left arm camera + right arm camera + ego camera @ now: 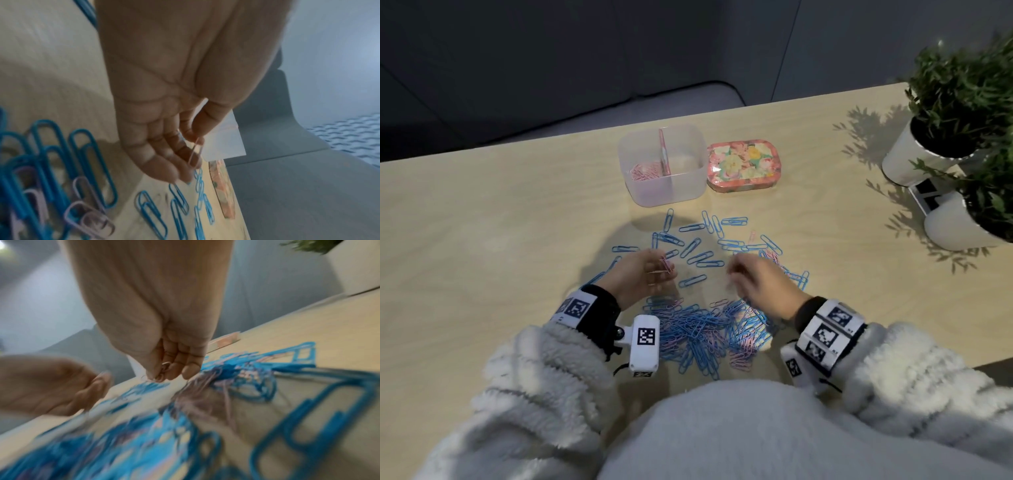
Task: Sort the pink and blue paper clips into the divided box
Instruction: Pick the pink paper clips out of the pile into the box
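A clear divided box [690, 185] stands at the table's far middle, with pink clips [643, 171] in its left compartment. Blue paper clips [695, 251] lie scattered before it, and a mixed blue and pink heap [702, 329] lies near me. My left hand [650, 270] hovers palm up above the table and pinches pink clips [195, 151] between thumb and fingers. My right hand [750, 277] hangs to the right of it, fingers curled round small pink clips [163, 368]. The right wrist view is blurred.
A flowered tin lid [741, 164] lies right of the box. Two white pots with green plants [959, 102] stand at the table's far right edge. The table's left half [482, 240] is bare wood. A grey seat [551, 116] lies beyond the far edge.
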Motion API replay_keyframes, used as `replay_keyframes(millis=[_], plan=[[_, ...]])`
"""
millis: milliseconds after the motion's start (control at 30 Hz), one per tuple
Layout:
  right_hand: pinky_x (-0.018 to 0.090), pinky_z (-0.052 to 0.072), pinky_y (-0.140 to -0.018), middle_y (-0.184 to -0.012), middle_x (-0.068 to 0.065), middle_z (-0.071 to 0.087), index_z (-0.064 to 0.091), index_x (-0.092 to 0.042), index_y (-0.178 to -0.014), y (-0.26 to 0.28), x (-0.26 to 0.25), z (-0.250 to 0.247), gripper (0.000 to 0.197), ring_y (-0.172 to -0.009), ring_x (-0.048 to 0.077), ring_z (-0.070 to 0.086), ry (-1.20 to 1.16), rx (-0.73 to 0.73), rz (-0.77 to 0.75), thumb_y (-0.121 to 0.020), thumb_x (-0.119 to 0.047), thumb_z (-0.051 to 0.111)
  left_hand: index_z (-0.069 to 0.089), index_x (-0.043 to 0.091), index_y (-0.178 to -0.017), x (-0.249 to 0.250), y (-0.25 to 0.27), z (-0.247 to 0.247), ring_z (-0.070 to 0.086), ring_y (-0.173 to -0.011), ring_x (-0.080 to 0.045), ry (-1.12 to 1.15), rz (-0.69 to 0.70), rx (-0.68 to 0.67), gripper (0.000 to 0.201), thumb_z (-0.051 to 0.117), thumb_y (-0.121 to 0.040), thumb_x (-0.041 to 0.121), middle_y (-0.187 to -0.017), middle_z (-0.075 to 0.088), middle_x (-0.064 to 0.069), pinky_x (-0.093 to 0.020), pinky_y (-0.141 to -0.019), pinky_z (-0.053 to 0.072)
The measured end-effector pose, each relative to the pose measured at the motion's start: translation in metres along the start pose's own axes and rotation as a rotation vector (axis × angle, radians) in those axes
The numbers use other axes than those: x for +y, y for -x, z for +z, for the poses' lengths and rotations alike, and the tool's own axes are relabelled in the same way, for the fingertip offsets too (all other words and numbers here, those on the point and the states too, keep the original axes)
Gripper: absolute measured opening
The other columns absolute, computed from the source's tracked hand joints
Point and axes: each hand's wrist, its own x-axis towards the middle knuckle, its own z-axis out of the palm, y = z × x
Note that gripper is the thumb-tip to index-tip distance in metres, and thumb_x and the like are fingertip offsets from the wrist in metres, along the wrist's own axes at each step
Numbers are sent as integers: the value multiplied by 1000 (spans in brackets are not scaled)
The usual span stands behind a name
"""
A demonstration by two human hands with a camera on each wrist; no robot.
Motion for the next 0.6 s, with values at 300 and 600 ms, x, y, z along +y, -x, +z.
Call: replay_keyframes(millis=[300,600], plan=[[14,29,-37,-57,11,51,50,-7,-62,-34,10,-52,29,-32,12,37,-739,287,578,-87,-6,37,56,18,-73,-9,-3,-1,46,-57,-12,-581,241,87,17,58,-88,24,-63,50,3,-21,-56,39],[28,41,-69,-85,9,69,60,-18,-67,-65,11,-33,18,-84,29,62,132,201,504,-78,-30,68,60,19,-86,-28,8,9,56,-83,-18,-1559,460,68,21,65,-81,39,-84,52,5,-26,-68,40]])
